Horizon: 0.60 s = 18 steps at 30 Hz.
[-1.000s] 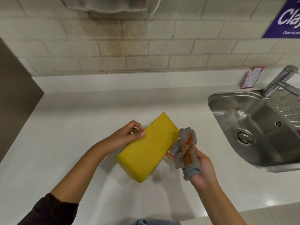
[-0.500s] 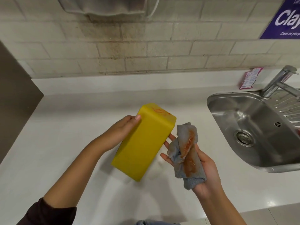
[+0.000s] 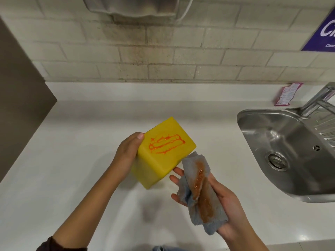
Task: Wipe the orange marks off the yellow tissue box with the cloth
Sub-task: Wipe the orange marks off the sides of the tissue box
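The yellow tissue box (image 3: 159,160) is held above the white counter (image 3: 72,151), tilted so one end face points up at me. Orange squiggly marks (image 3: 165,143) cover that face. My left hand (image 3: 126,154) grips the box from its left side. My right hand (image 3: 224,203) lies palm up just right of the box, holding a crumpled grey cloth (image 3: 201,194) streaked with brown-orange smear. The cloth's top edge is close to the box's lower right corner; whether they touch I cannot tell.
A steel sink (image 3: 282,154) with a drain is set into the counter at the right, with a tap (image 3: 319,98) and a wire rack behind it. A pink packet (image 3: 287,94) leans on the ledge. A tiled wall and a wall-mounted dispenser (image 3: 130,6) are ahead.
My left hand has turned the box so the marked end face now points up. My right hand with the cloth has dropped slightly and opened flatter.
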{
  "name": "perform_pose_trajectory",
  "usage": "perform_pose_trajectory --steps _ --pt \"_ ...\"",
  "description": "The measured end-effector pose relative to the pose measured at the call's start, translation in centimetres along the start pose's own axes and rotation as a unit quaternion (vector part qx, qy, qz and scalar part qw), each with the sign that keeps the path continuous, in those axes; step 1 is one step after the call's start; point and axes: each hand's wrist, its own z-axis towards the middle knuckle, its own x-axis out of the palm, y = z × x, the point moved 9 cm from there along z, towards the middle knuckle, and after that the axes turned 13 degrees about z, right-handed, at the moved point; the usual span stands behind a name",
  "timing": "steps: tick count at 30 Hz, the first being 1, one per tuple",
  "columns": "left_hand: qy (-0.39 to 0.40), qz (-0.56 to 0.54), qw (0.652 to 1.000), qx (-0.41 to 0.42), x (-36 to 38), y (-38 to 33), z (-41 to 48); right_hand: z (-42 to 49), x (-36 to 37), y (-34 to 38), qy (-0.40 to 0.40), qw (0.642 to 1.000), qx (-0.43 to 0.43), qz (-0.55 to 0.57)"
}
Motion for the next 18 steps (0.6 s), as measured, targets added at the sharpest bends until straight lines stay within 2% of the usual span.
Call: perform_pose_trajectory --steps 2,5,7,10,18 --pt "0.007 -0.009 0.999 0.042 0.1 -0.5 -0.3 -0.6 -0.5 1.6 -0.03 0.996 -0.059 -0.066" --pt "0.016 -0.006 0.997 0.081 0.2 -0.9 -0.7 -2.1 0.1 5.5 -0.101 0.963 -0.178 -0.176" --pt "0.019 -0.006 0.995 0.099 0.3 -1.2 -0.9 -2.9 1.5 7.5 -0.12 0.93 -0.234 -0.255" --pt "0.025 0.003 0.993 0.117 0.7 -1.5 -1.3 -3.1 3.4 9.5 -0.15 0.855 -0.283 -0.407" --pt "0.025 0.01 0.992 0.121 1.0 -1.4 -1.7 0.0 6.8 7.7 -0.091 0.739 -0.356 -0.565"
